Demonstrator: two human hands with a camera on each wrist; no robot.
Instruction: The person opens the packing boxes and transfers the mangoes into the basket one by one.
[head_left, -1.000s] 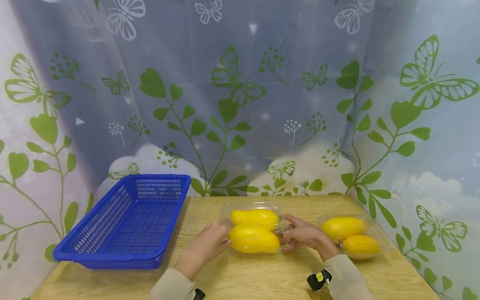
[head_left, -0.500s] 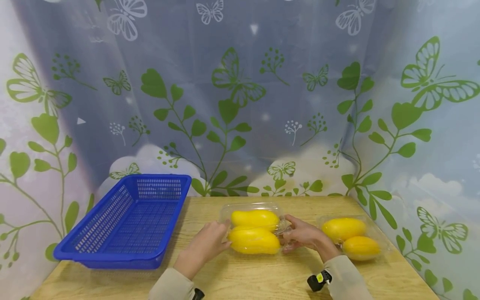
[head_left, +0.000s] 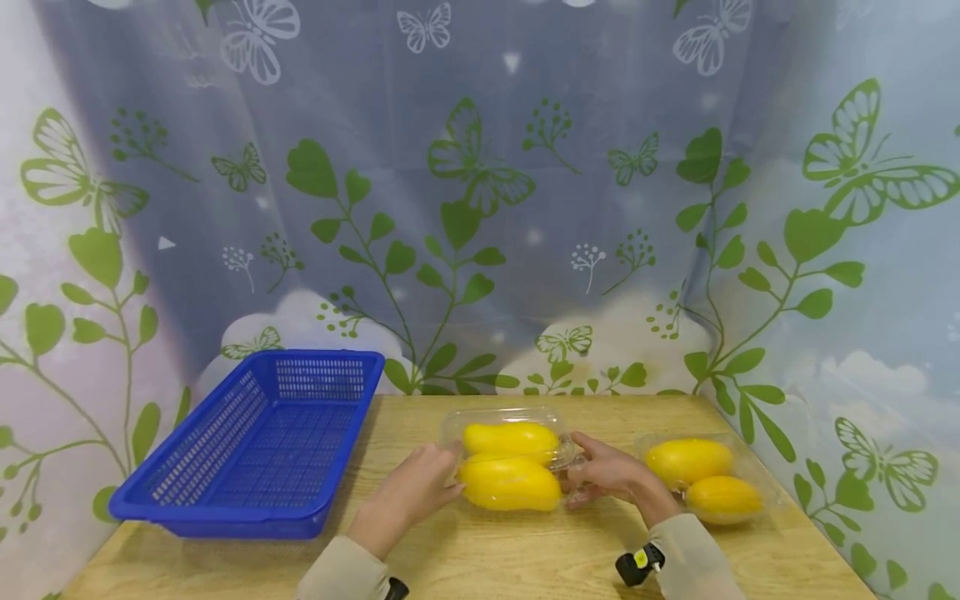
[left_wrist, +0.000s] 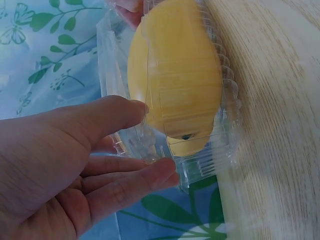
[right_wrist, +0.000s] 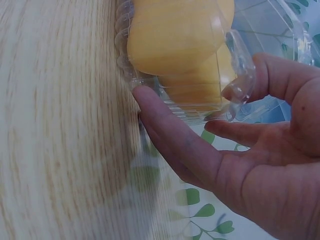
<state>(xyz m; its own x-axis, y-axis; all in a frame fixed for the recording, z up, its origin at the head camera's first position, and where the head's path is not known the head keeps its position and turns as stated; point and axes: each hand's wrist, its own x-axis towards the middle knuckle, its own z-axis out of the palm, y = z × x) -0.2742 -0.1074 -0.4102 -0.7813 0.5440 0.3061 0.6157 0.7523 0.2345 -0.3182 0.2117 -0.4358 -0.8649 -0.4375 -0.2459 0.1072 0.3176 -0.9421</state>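
A clear plastic clamshell box (head_left: 450, 427) with two oblong yellow fruits (head_left: 510, 484) in it is at the middle of the table. My left hand (head_left: 411, 493) pinches its left edge. In the left wrist view the thumb (left_wrist: 117, 112) lies on the near side of the clear plastic rim and the fingers (left_wrist: 132, 187) lie behind it. At the other end my right hand (head_left: 609, 469) grips the box's right edge between thumb and index finger. Its longer fingers (right_wrist: 170, 120) reach along the box's end, low by the table, in the right wrist view.
At the left stands a blue perforated plastic basket (head_left: 347, 450) with nothing in it. A second clear box (head_left: 765, 467) with two yellow fruits (head_left: 723, 498) lies by the right forearm. A butterfly-patterned curtain (head_left: 480, 275) hangs behind the wooden table (head_left: 487, 558).
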